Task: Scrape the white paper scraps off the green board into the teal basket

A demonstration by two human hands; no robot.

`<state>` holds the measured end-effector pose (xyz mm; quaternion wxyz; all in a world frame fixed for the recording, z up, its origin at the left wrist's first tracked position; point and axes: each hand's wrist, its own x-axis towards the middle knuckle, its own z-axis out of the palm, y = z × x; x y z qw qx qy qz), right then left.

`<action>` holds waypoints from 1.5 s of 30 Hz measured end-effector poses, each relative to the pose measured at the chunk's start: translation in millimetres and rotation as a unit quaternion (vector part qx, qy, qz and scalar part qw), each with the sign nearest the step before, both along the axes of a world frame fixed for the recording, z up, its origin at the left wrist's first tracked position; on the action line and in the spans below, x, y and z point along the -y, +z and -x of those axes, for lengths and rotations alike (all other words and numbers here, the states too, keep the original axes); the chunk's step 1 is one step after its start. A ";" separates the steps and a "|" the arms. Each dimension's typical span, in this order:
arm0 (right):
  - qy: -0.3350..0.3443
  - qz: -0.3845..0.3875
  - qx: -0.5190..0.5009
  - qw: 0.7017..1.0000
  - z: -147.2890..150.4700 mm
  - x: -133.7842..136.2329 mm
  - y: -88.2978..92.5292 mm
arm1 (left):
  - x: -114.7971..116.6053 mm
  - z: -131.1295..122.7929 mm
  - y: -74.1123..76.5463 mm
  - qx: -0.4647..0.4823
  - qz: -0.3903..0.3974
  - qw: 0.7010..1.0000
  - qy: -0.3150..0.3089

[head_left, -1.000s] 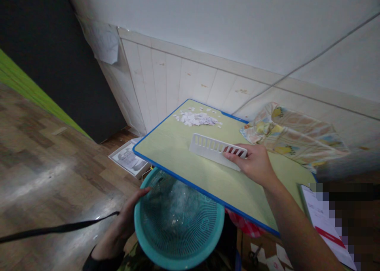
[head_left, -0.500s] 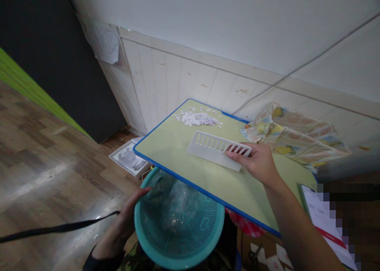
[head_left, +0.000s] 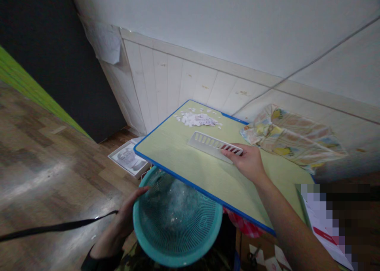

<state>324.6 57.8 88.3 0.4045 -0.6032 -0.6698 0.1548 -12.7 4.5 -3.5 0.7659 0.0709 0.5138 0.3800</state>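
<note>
sweeping step, apparently: right hand (head_left: 247, 162) pinches slotted white strip (head_left: 212, 144) flat mid-tabletop (head_left: 178, 160), short of paper scraps (head_left: 197, 119) at its far corner; left hand (head_left: 124, 219) clasps teal basket (head_left: 181, 261) below its near edge; next, strip must get behind the scraps.

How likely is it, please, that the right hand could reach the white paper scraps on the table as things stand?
Probably yes: the right hand holds the white slotted panel just short of the paper scraps, with only bare table between them. The left hand holds the teal basket.
</note>
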 end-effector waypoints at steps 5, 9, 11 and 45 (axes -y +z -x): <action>0.019 -0.022 -0.032 0.999 5.9 -17.1 -18.0 | -0.4 2.5 -6.1 0.001 0.008 1.000 0.017; 0.042 -0.010 -0.005 0.999 8.7 -10.1 -19.0 | -0.6 3.4 -7.4 0.016 -0.003 1.000 0.017; 0.049 -0.005 0.008 0.999 9.8 0.8 -14.7 | -0.9 2.1 -3.4 0.011 0.001 1.000 0.017; 0.120 0.039 -0.015 0.992 35.4 92.7 15.3 | 2.3 -2.7 5.3 0.012 -0.031 0.999 0.009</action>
